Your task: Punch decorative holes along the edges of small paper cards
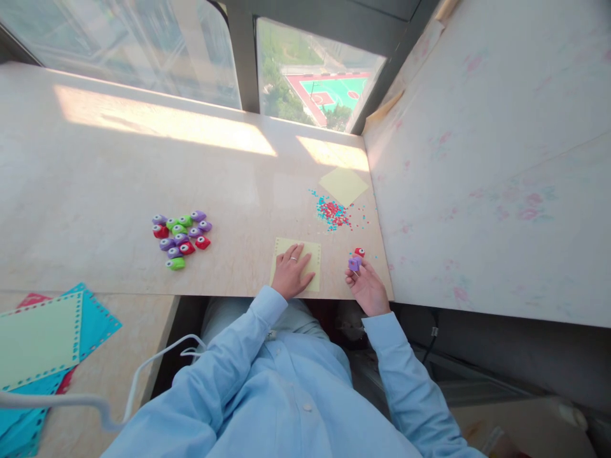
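My left hand lies on a pale yellow sheet of paper, fingers spread, a ring on one of them. Small punched holes run along the sheet's side edges. To the right, my right hand holds a purple paper punch between thumb and fingers, apart from the sheet. Just beyond it a red paper punch rests on the table near the right edge.
Purple, green and red punches cluster on the left. Red and blue paper bits lie scattered before another yellow sheet. Hole-edged coloured sheets are stacked lower left, near a white cable. A floral-patterned panel borders the right.
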A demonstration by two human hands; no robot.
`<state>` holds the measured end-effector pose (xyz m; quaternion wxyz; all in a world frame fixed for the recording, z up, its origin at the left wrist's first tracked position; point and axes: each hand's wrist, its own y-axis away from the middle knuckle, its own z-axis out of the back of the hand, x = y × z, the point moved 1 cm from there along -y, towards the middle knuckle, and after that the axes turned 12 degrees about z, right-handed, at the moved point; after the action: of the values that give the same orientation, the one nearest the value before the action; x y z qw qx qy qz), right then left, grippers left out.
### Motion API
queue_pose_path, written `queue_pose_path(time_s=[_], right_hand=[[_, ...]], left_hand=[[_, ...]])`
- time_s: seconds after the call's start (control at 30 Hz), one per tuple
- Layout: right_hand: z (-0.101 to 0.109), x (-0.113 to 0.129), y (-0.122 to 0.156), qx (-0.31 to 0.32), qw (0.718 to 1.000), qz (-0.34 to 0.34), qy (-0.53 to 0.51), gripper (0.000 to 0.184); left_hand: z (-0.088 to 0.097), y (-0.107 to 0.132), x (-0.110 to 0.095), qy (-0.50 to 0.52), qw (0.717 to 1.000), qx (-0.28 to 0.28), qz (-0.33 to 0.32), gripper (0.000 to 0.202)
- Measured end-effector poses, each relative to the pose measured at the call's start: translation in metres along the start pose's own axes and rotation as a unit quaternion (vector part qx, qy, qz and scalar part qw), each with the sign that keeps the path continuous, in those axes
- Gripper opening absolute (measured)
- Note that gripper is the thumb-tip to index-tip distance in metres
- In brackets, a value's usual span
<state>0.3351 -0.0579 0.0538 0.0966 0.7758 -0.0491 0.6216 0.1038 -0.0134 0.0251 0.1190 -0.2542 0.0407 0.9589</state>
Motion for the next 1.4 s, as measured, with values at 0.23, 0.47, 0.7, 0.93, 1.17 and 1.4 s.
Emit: queue_pose_path(time_s=[0.23, 0.47, 0.7, 0.93, 1.17, 1.4], right_hand=[[-0.004, -0.003, 0.005, -0.015, 1.0, 0.002, -0.005, 0.037], [0.01, -0.004, 0.004, -0.085, 0.996, 0.0, -0.008, 0.036], [0.07, -0.009, -0.02, -0.165, 0.919, 0.091, 0.346, 0.053], [0.082, -0.013, -0.039, -0.131, 0.789, 0.225, 0.556, 0.042], [0.052, -0.018, -0.05, -0.005, 0.801, 0.251, 0.543, 0.043], [0.04, -0.016, -0.057, 0.022, 0.809, 0.23, 0.541, 0.032]], left_hand=[[-0.002, 0.002, 0.001, -0.004, 1.0, -0.019, -0.005, 0.049], [-0.002, 0.002, 0.003, -0.004, 1.0, -0.02, -0.011, 0.049], [0.0, 0.002, 0.003, -0.007, 1.0, -0.016, -0.015, 0.048], [0.0, 0.002, 0.004, -0.007, 1.0, -0.011, -0.013, 0.049], [0.002, 0.002, 0.003, -0.007, 1.0, 0.0, -0.012, 0.051], [0.002, 0.002, 0.003, -0.003, 1.0, 0.014, -0.018, 0.079]])
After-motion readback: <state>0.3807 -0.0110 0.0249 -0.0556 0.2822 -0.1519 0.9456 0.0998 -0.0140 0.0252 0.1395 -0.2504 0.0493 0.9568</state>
